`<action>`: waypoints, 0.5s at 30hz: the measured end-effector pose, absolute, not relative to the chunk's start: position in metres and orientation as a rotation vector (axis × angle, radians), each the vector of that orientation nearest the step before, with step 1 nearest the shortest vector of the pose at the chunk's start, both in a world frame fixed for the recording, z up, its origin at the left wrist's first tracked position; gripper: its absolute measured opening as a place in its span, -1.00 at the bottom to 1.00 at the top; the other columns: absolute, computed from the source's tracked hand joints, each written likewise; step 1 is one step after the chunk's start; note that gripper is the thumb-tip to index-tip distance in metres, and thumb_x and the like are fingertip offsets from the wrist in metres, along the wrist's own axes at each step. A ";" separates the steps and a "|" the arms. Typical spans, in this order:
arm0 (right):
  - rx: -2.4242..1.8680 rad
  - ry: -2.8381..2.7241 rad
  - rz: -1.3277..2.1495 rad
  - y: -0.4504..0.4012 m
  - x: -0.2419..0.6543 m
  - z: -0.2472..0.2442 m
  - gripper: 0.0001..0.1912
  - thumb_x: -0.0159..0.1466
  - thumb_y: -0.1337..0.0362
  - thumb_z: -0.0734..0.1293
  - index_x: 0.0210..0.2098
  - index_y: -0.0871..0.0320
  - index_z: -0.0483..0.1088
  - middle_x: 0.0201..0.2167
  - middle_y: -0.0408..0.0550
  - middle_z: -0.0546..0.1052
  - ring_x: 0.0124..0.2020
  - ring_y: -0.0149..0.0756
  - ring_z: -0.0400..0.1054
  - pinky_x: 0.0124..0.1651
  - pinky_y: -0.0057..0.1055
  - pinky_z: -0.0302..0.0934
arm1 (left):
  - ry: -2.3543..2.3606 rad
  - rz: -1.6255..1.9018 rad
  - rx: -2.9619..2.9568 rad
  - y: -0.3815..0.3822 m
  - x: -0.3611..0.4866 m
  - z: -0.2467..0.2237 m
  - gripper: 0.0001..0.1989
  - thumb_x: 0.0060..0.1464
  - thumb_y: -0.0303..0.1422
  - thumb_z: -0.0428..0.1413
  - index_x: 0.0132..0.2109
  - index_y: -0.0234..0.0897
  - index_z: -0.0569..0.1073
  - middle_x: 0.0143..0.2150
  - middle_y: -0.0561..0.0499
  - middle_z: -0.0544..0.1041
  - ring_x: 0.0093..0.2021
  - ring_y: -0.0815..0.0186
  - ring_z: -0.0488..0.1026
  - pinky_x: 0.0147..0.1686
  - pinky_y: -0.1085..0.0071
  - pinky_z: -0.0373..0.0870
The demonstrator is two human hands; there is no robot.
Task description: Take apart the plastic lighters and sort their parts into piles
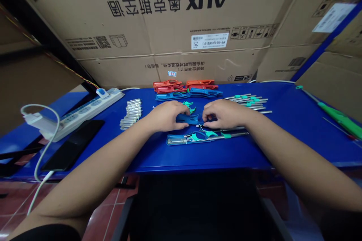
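Note:
My left hand (169, 116) pinches the left end of a blue plastic lighter casing half (190, 119), thumb in front and fingers behind. At the casing's right end is my right hand (224, 114), its fingers curled to a pinch; what lies in them is hidden. A thin white wire shows under its fingertips, and a metal tube (236, 128) sticks out below the hand. Nearer me lies another blue casing half (175, 140) fitted with a clear cylinder, green trigger pieces, wires and a metal tube. Small green triggers (190, 106) lie behind my left fingers.
Red, orange and blue casing halves (169, 88) are stacked at the back. Clear cylinders (132, 112) lie left, metal tubes with green collars (251, 101) right. Further left are a phone (73, 145) and a power strip (90, 111). A green-handled tool (338, 116) lies far right. A cardboard box (169, 29) stands behind.

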State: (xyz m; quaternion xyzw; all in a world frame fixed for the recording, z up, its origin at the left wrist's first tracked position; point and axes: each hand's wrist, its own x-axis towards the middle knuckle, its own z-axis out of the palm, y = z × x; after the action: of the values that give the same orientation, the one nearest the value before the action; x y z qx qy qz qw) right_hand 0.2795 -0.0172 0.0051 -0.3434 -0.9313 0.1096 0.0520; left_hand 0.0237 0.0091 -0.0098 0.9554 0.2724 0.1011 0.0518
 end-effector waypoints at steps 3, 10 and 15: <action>-1.001 -2.817 0.338 -0.021 0.278 0.008 -0.83 0.27 0.20 0.34 -0.34 0.14 0.55 -0.39 -0.09 0.52 -0.37 -0.35 0.34 -0.32 -0.40 0.11 | 0.790 0.328 2.871 0.008 0.017 0.000 -0.70 0.17 -0.14 0.17 -0.10 -0.26 0.53 -0.18 -0.06 0.55 -0.17 0.22 0.49 -0.15 0.31 0.38; -1.008 -2.914 0.452 -0.042 0.254 0.000 -0.80 0.21 0.10 0.42 -0.33 0.11 0.55 -0.39 -0.12 0.53 -0.38 -0.33 0.33 -0.37 -0.39 0.06 | 0.627 -0.110 2.715 -0.010 0.013 0.009 -0.63 -0.01 -0.12 0.32 -0.11 -0.24 0.55 -0.31 0.03 0.56 -0.35 0.31 0.48 -0.37 0.45 0.31; -1.053 -2.840 0.618 -0.044 0.251 -0.008 -0.91 0.20 0.25 0.39 -0.40 0.12 0.51 -0.45 -0.17 0.53 -0.42 -0.37 0.33 -0.29 -0.39 0.12 | 0.742 -0.150 2.767 -0.019 0.021 0.002 -0.70 0.00 -0.18 0.31 -0.16 -0.24 0.53 -0.33 0.05 0.56 -0.38 0.32 0.45 -0.43 0.46 0.24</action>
State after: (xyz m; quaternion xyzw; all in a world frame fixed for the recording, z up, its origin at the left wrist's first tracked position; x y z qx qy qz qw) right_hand 0.2512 -0.0439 -0.0081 -0.3406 -0.9184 0.1997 0.0249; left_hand 0.0209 -0.0194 0.0024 0.9557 0.2561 -0.0517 0.1359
